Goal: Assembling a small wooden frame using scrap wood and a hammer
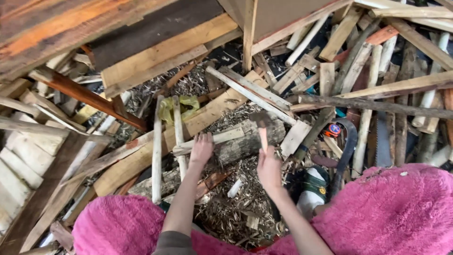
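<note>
Wood lies everywhere: planks, slats and peeled sticks heaped over ground strewn with chips and shavings, leaving barely any bare room beyond the chip-covered patch before the pink fleece-clad knees [391, 208]. At the middle a thick grey log [245, 144] rests crosswise; the left hand [202, 148] presses a pale stick [207, 140] onto it with fingers spread flat, while the right hand [269, 169] is closed around the handle of a small hatchet [261, 123] raised over the log. A crumpled yellow-green bag [181, 106] lies behind the sticks, and a round red-and-blue label [334, 129] shows on a dark curved saw at right.

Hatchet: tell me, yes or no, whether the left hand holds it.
No, the right hand grips the hatchet; the left hand rests on a pale stick.
</note>
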